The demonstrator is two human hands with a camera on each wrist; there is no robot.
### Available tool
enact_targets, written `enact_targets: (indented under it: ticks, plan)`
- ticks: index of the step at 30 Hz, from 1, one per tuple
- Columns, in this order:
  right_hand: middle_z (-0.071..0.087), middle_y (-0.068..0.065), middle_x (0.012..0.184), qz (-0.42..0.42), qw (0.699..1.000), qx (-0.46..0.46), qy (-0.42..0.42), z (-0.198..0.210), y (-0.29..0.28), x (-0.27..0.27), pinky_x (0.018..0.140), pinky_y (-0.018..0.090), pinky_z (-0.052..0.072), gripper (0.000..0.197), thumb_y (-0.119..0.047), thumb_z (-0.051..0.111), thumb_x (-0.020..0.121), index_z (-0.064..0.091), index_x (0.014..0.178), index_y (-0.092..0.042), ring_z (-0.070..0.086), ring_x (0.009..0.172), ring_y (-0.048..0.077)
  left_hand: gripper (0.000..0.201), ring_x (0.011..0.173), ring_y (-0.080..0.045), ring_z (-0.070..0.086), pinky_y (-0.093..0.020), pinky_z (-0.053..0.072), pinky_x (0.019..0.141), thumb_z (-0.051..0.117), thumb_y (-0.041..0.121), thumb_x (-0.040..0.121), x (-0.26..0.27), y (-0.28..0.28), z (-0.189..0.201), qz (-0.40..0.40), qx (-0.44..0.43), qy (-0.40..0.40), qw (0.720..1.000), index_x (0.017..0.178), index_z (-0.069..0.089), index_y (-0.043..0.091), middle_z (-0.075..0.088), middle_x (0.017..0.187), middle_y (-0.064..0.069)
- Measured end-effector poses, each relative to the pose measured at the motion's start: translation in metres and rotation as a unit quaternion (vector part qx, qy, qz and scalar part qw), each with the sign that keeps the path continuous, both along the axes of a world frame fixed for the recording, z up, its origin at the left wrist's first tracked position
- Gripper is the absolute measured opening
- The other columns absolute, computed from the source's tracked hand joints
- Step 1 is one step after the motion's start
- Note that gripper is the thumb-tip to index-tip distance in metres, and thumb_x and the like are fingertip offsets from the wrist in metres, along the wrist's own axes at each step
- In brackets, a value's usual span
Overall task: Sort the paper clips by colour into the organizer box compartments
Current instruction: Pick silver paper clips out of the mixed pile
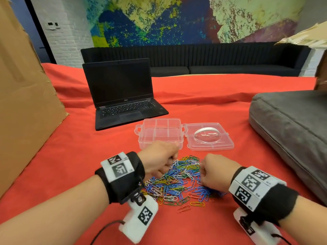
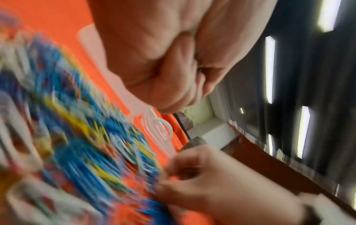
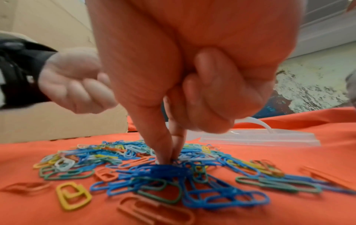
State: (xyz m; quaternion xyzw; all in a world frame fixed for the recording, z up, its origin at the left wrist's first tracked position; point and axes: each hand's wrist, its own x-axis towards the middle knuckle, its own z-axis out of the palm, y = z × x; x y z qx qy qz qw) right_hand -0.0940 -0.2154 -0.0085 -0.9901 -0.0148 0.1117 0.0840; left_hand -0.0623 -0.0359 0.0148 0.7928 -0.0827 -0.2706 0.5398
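Here, my right hand (image 3: 192,85) pinches blue clips in the paper clips (image 1: 178,181) heap near the organizer box (image 1: 160,137), my left hand (image 1: 158,160) curled, contents unclear, so I should lift slowly to shed tangled colours.

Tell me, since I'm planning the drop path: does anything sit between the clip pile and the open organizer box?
Nothing visible does. The paper clip pile lies just in front of the organizer box, with only bare red cloth between. The box is open, its lid lying flat to its right. The left hand hovers over that gap.
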Motion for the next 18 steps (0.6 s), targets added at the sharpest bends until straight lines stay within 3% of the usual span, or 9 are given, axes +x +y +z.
enact_targets:
  ticks: [1, 3, 4, 7, 9, 10, 12, 16, 18]
  plan:
    - [0.058, 0.002, 0.061, -0.005, 1.000, 0.021, -0.003, 0.002, -0.003, -0.002, 0.056, 0.023, 0.045, 0.017, -0.016, 0.057, 0.079, 0.060, 0.063, -0.012, 0.056, 0.062, 0.020, 0.033, 0.041, -0.009, 0.028, -0.015, 0.022, 0.037, 0.040, 0.037, 0.100, 0.003, -0.001, -0.002, -0.035, 0.111, -0.084, 0.990, 0.075, 0.050, 0.019, 0.035, 0.055, 0.006]
    - [0.055, 0.000, 0.055, -0.037, 0.992, 0.123, 0.003, 0.005, -0.008, -0.006, 0.049, 0.020, 0.039, 0.015, -0.018, 0.066, 0.078, 0.066, 0.065, -0.013, 0.050, 0.052, 0.014, 0.023, 0.057, -0.012, 0.045, -0.022, 0.034, 0.050, 0.047, 0.035, 0.098, 0.007, -0.003, -0.007, -0.124, 0.281, -0.224, 0.925, 0.087, 0.056, 0.018, 0.049, 0.068, 0.003]
    - [0.050, -0.001, 0.049, -0.072, 0.975, 0.207, 0.016, 0.007, -0.010, -0.009, 0.043, 0.018, 0.034, 0.012, -0.018, 0.070, 0.078, 0.068, 0.068, -0.011, 0.044, 0.044, 0.013, 0.019, 0.069, -0.015, 0.051, -0.024, 0.037, 0.059, 0.052, 0.035, 0.096, 0.008, -0.004, -0.010, -0.156, 0.329, -0.256, 0.895, 0.091, 0.058, 0.017, 0.056, 0.079, 0.001]
    - [0.028, -0.003, 0.044, -0.180, 0.865, 0.460, 0.088, 0.010, -0.017, -0.015, 0.038, 0.011, 0.018, 0.018, -0.013, 0.069, 0.083, 0.060, 0.067, -0.013, 0.021, 0.034, 0.009, 0.015, 0.086, -0.018, 0.054, -0.026, 0.038, 0.070, 0.058, 0.031, 0.092, 0.008, -0.007, -0.018, -0.194, 0.387, -0.278, 0.857, 0.095, 0.061, 0.016, 0.063, 0.099, -0.003]
    - [0.021, -0.005, 0.048, -0.210, 0.806, 0.538, 0.126, 0.009, -0.021, -0.016, 0.036, 0.009, 0.013, 0.026, -0.010, 0.063, 0.087, 0.050, 0.065, -0.017, 0.015, 0.036, 0.006, 0.011, 0.084, -0.018, 0.053, -0.026, 0.037, 0.069, 0.060, 0.027, 0.091, 0.008, -0.007, -0.021, -0.191, 0.388, -0.292, 0.853, 0.090, 0.061, 0.016, 0.065, 0.097, -0.003]
    - [0.019, -0.005, 0.048, -0.216, 0.795, 0.550, 0.137, 0.008, -0.022, -0.016, 0.036, 0.008, 0.012, 0.029, -0.010, 0.061, 0.088, 0.047, 0.065, -0.018, 0.014, 0.036, 0.006, 0.012, 0.083, -0.019, 0.054, -0.025, 0.038, 0.069, 0.060, 0.026, 0.091, 0.010, -0.007, -0.022, -0.190, 0.385, -0.302, 0.851, 0.089, 0.062, 0.015, 0.066, 0.097, -0.004]
    - [0.020, -0.004, 0.048, -0.223, 0.809, 0.529, 0.130, 0.004, -0.023, -0.015, 0.036, 0.009, 0.013, 0.028, -0.010, 0.063, 0.087, 0.049, 0.063, -0.017, 0.016, 0.036, 0.007, 0.012, 0.083, -0.019, 0.053, -0.025, 0.039, 0.070, 0.061, 0.026, 0.091, 0.011, -0.006, -0.021, -0.190, 0.378, -0.309, 0.852, 0.090, 0.064, 0.014, 0.065, 0.095, -0.003]
    - [0.043, -0.008, 0.040, -0.180, 0.937, 0.300, -0.002, 0.000, -0.028, -0.009, 0.032, 0.014, 0.028, 0.009, -0.016, 0.070, 0.081, 0.072, 0.074, -0.012, 0.036, 0.033, 0.003, 0.014, 0.085, -0.015, 0.049, -0.024, 0.038, 0.073, 0.064, 0.030, 0.088, 0.010, -0.006, -0.019, -0.193, 0.355, -0.317, 0.858, 0.097, 0.065, 0.020, 0.053, 0.088, 0.005]
    - [0.053, -0.011, 0.049, -0.110, 0.971, 0.210, -0.043, 0.003, -0.025, -0.007, 0.038, 0.007, 0.031, 0.009, -0.016, 0.067, 0.081, 0.075, 0.078, -0.013, 0.043, 0.037, -0.002, 0.017, 0.088, -0.015, 0.051, -0.023, 0.036, 0.073, 0.065, 0.031, 0.087, 0.009, -0.008, -0.019, -0.199, 0.361, -0.322, 0.852, 0.099, 0.067, 0.019, 0.059, 0.095, 0.002]
